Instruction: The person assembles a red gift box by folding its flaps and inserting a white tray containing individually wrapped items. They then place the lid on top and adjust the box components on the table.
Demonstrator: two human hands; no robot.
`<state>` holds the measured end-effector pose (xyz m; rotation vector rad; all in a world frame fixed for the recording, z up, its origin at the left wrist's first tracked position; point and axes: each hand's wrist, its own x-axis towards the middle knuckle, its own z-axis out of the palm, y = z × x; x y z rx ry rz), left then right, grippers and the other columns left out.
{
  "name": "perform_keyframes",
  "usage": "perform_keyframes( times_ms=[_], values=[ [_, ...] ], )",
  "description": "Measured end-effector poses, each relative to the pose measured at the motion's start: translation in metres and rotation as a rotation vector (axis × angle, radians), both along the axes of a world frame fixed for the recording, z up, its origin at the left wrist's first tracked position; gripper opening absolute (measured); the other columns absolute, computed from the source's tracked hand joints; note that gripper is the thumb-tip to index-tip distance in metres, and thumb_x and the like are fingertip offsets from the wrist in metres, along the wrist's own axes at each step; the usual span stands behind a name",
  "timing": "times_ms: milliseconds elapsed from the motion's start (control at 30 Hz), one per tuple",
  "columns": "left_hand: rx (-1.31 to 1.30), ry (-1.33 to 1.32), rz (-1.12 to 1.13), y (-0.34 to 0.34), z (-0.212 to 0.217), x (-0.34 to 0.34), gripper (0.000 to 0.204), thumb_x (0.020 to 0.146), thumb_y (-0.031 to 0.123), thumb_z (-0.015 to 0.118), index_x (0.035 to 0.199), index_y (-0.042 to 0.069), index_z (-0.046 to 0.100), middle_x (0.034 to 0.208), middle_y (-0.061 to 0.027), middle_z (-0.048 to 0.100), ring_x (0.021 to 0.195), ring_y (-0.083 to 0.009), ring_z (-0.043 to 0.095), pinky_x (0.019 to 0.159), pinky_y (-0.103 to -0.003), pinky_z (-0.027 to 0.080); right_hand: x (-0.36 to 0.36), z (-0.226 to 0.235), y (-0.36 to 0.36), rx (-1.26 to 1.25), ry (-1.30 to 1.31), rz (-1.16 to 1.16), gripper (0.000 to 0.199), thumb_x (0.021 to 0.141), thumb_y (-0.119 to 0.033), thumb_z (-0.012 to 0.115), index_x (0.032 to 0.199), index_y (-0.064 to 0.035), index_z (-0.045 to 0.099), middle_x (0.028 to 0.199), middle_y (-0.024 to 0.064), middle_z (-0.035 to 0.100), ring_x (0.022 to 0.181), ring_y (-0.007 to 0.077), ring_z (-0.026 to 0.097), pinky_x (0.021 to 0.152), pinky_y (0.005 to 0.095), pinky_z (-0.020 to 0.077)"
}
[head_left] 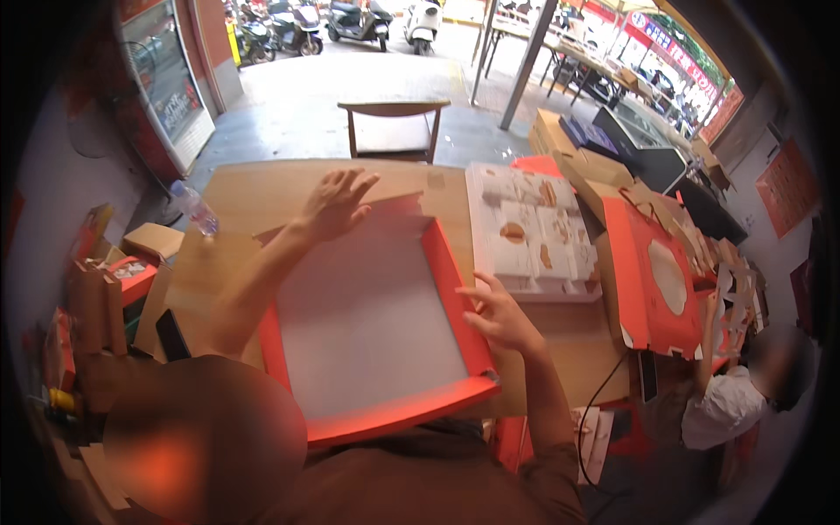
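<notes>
A shallow red cardboard box (394,409) with a plain grey inside lies open on the wooden table, close to my body. Over its far left corner is my left hand (337,206), fingers spread and holding nothing. My right hand (505,317) is at the box's right wall, its fingers stretched out and apart; whether the fingertips touch the wall is hard to tell. Part of the box's far edge is hidden behind my left hand and forearm.
White printed packaging (534,232) lies right of the box, beside an upright red carton (652,276). On the left are a plastic bottle (197,210) and a dark phone (172,336). A chair (394,114) stands beyond the table; another person (731,407) sits at right.
</notes>
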<state>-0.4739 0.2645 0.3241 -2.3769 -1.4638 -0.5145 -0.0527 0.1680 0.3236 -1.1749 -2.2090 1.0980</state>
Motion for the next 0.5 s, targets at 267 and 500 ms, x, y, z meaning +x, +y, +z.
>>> perform_keyframes(
  times_ms=[267, 500],
  values=[
    [-1.083, -0.022, -0.170, -0.167, 0.067, 0.109, 0.054, 0.103, 0.056, 0.064, 0.121, 0.007, 0.072, 0.103, -0.0156, 0.077, 0.102, -0.0363, 0.074, 0.088, -0.050, 0.058, -0.045, -0.014, 0.003, 0.142, -0.087, -0.053, 0.071, 0.086, 0.005, 0.055, 0.156, -0.0081, 0.053, 0.148, 0.0230, 0.061, 0.130, 0.0417, 0.062, 0.111, 0.0464, 0.0504],
    [-1.531, -0.290, -0.162, -0.219, -0.004, 0.111, 0.078, 0.102, 0.070, 0.058, 0.137, 0.000, 0.059, 0.109, -0.0215, 0.076, 0.103, -0.0375, 0.072, 0.090, -0.048, 0.055, -0.054, -0.023, 0.013, 0.193, -0.129, -0.097, 0.073, 0.084, 0.010, 0.051, 0.156, -0.0037, 0.052, 0.150, 0.0235, 0.061, 0.136, 0.0403, 0.060, 0.114, 0.0452, 0.0503]
  ],
)
